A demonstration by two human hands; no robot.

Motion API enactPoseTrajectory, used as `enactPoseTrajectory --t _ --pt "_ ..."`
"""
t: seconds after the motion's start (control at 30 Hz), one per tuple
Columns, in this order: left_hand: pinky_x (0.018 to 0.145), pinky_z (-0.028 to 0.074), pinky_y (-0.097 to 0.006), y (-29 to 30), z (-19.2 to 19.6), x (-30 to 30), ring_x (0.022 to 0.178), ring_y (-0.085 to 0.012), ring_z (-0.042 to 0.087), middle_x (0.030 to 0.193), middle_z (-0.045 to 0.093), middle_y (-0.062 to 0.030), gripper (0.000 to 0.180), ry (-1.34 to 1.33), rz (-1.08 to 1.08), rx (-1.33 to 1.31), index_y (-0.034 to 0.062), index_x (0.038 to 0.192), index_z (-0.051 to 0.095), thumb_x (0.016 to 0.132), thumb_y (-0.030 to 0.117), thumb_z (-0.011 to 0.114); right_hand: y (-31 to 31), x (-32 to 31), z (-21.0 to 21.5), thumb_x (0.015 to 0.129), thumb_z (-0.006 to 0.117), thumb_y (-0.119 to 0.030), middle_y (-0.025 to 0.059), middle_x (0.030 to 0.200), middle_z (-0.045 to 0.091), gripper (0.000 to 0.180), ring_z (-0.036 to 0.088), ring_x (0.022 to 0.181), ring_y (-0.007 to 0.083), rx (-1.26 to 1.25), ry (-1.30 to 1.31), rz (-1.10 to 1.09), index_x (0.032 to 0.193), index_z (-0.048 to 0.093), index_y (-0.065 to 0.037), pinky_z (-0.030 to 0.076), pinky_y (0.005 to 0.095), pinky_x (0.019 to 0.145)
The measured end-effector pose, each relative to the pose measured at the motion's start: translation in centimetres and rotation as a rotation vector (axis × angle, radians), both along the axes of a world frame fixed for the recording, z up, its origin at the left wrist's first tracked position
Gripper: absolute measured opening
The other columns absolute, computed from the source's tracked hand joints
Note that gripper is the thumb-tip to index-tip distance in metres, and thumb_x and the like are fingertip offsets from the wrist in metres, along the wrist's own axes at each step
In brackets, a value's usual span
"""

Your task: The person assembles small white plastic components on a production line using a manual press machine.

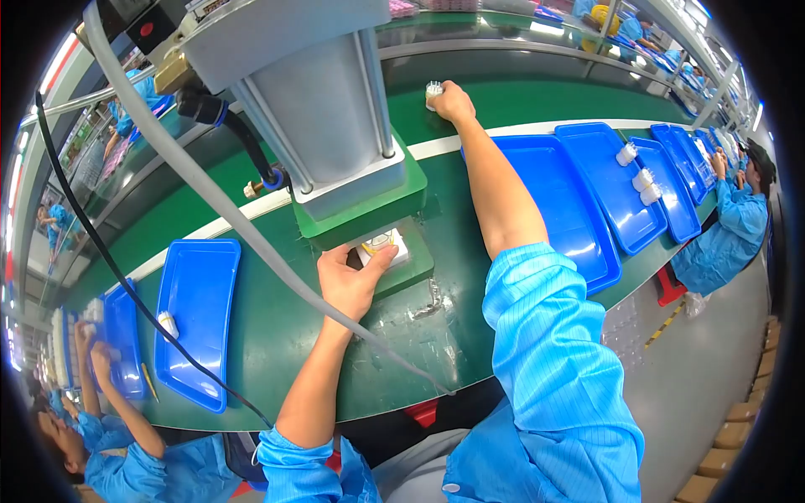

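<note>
green-topped workbench (260, 352) bends through a busy factory room, a green conveyor belt (520, 105) running along its far side. at far left a co-worker in blue (159, 474) leans in near a blue tray; just inward, a shallow blue tray (201, 289) holds one small white part (168, 325). a thick grey hose (168, 154) sweeps down past it and crosses in front of the left wrist.

mid-bench stands a press cylinder (310, 109) with a green press plate (369, 210) beneath. under that, the person's left hand (346, 285) pinches a white block (381, 249) between thumb and fingers, on the green lower block (418, 258). if the press were to drop now, from a stray trigger, those fingertips could be crushed; a block set crooked could crack or press unevenly. the hose might also snag the wrist as it draws back.

farther right, the person's right hand (455, 102) reaches over to the belt, fingers closed around a white pronged part (433, 95). a hasty, one-sided pinch could let it tip, or bend its prongs. beyond the arm, overlapping blue trays (537, 180) carry more white pieces (644, 180), and another co-worker (721, 226) works at far right.
</note>
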State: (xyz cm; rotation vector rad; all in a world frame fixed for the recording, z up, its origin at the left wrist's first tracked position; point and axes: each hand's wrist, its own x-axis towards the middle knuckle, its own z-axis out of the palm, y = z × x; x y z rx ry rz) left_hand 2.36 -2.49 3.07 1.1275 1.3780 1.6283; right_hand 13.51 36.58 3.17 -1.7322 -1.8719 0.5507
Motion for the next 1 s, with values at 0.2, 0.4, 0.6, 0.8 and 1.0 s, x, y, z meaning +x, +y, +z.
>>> enactPoseTrajectory --t 0.2,0.4,0.6,0.8,1.0 --pt "0.084 0.053 -0.030 0.5 -1.4 -0.6 0.091 -0.0152 0.067 0.102 0.073 -0.0097 0.035 0.091 0.045 0.056 -0.0035 0.110 0.070 0.081 0.010 0.083 -1.1 -0.5 0.2 0.077 0.074 -0.034 0.0124 0.124 0.069 0.050 0.064 0.119 0.0307 0.067 0.085 0.014 0.123 0.065 -0.016 0.051 0.0444 0.096" --pt "0.077 0.050 -0.033 0.8 -0.7 0.0 0.086 -0.0187 0.061 0.094 0.070 -0.0097 0.035 0.060 0.070 0.071 -0.0014 0.100 0.074 0.075 0.020 0.086 -7.1 2.5 2.6 0.074 0.078 -0.036 0.0103 0.104 0.073 0.049 0.070 0.097 0.0281 0.194 0.233 0.291 0.111 0.066 -0.008 0.053 0.0393 0.086" --pt "0.072 0.043 -0.035 1.1 -1.2 -1.1 0.083 -0.0224 0.054 0.083 0.063 -0.0072 0.031 0.426 0.190 0.202 0.0017 0.091 0.073 0.070 0.022 0.085 -18.2 8.0 3.9 0.080 0.079 -0.018 0.0077 0.098 0.072 0.037 0.067 0.091 0.0142 0.183 0.502 0.523 0.108 0.063 0.000 0.052 0.0296 0.081" --pt "0.082 0.050 -0.033 1.2 -1.5 -1.3 0.089 -0.0181 0.064 0.100 0.069 -0.0085 0.037 0.406 0.112 0.075 0.0008 0.105 0.074 0.078 0.024 0.083 -26.0 13.3 4.1 0.082 0.078 -0.014 0.0062 0.103 0.070 0.037 0.066 0.096 0.0132 0.170 0.653 0.495 0.112 0.061 -0.001 0.053 0.0290 0.080" --pt "0.086 0.050 -0.033 1.3 -2.2 -1.7 0.093 -0.0184 0.066 0.100 0.071 -0.0072 0.038 0.420 0.127 0.070 -0.0008 0.107 0.073 0.077 0.021 0.083 -33.3 13.4 2.6 0.084 0.079 -0.013 0.0036 0.108 0.070 0.039 0.065 0.098 0.0118 0.083 0.846 0.576 0.116 0.060 -0.005 0.051 0.0278 0.084"
